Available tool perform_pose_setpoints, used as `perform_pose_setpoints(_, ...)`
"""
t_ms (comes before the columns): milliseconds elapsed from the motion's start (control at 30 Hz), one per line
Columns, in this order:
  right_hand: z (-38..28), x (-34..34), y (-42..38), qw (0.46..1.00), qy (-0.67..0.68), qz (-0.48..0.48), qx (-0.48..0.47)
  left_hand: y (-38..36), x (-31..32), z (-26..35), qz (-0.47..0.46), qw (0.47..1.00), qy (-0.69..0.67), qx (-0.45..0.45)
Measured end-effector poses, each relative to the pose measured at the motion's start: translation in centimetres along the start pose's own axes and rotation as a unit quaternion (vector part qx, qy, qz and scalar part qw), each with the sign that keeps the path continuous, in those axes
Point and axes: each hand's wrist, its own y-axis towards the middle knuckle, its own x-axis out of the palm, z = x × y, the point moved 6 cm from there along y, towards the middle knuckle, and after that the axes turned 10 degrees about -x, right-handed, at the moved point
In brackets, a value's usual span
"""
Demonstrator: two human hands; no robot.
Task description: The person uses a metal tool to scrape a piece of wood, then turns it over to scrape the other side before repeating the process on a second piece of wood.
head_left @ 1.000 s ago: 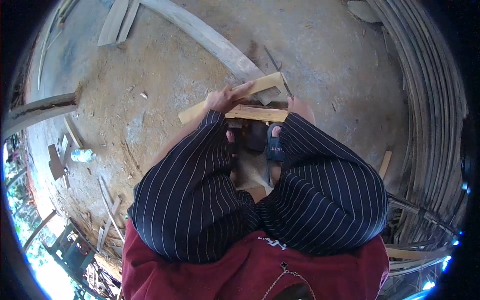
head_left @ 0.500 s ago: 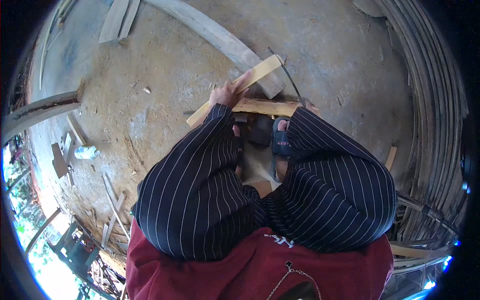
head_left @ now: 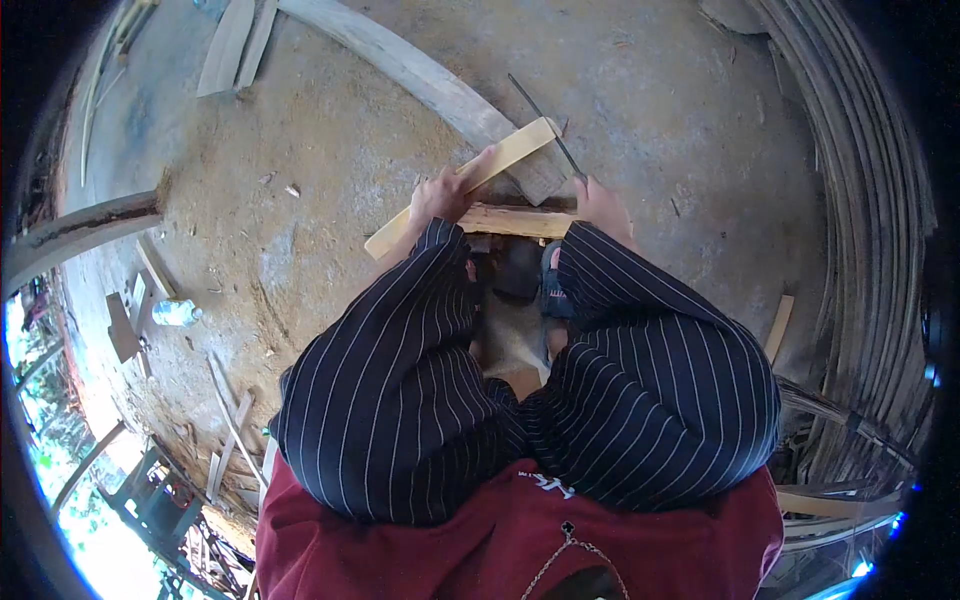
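Observation:
My left hand (head_left: 440, 195) is closed around a pale wooden strip (head_left: 512, 150), which slants up to the right. My right hand (head_left: 603, 207) grips a long, thin dark tool (head_left: 530, 100), file-like in shape. Its shaft crosses the far end of the strip and appears to touch it. Beneath the strip, in front of my feet, a second wooden piece (head_left: 515, 221) lies crosswise. Its right end is beside my right hand. Behind that piece sits a dark block-like object (head_left: 517, 268), whose kind I cannot make out.
A long grey plank (head_left: 400, 70) lies on the dusty floor ahead. Stacked long strips (head_left: 865, 200) line the right side. To the left are a plastic bottle (head_left: 176, 313), wood offcuts (head_left: 122, 325) and a curved beam (head_left: 90, 222). My sandalled feet flank the dark block.
My right hand has moved left and slightly forward, pushing the thin tool further past the strip's end. The strip has shifted slightly left and toward me, with my left hand still holding it.

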Motion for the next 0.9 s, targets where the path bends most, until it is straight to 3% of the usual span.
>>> perform_pose_setpoints(67,4.7,2.9,-2.3,0.998,-0.036,-0.008,-0.055,0.4,-0.7,0.1,-0.023,1.000,-0.006,-0.019)
perform_pose_setpoints(133,6.1,3.8,-4.2,0.999,-0.033,-0.016,-0.027,0.5,-0.8,-0.2,-0.062,0.997,-0.005,-0.039)
perform_pose_setpoints(233,3.3,0.8,-6.3,0.994,-0.003,-0.046,0.096,-0.2,-0.8,0.4,-0.035,0.998,-0.044,-0.020)
perform_pose_setpoints(333,-0.4,-2.1,-3.2,0.989,-0.037,-0.095,0.108,0.5,0.3,-0.8,-0.040,0.998,-0.020,-0.044)
perform_pose_setpoints(467,-1.0,-2.0,-0.4,0.996,-0.033,-0.080,0.028,1.6,-1.0,-1.8,-0.098,0.995,-0.017,0.023)
perform_pose_setpoints(533,-1.5,-1.4,1.1,0.998,-0.032,-0.054,-0.022,1.1,-1.8,-0.7,-0.068,0.998,0.003,0.013)
perform_pose_setpoints(633,-1.2,-0.7,2.7,0.999,0.001,-0.026,-0.023,0.4,-1.0,0.1,0.026,0.999,-0.007,0.025)
perform_pose_setpoints(767,-0.2,0.1,2.1,0.999,0.000,-0.032,0.008,1.3,0.1,-1.5,0.022,0.999,0.032,0.004)
perform_pose_setpoints(833,0.0,0.1,-0.3,0.998,0.007,-0.040,0.051,1.1,-0.6,-0.8,-0.037,0.999,0.021,-0.024)
perform_pose_setpoints(900,2.8,1.2,-2.6,0.999,-0.013,-0.038,-0.004,1.3,-1.1,-0.5,-0.056,0.998,0.005,-0.032)
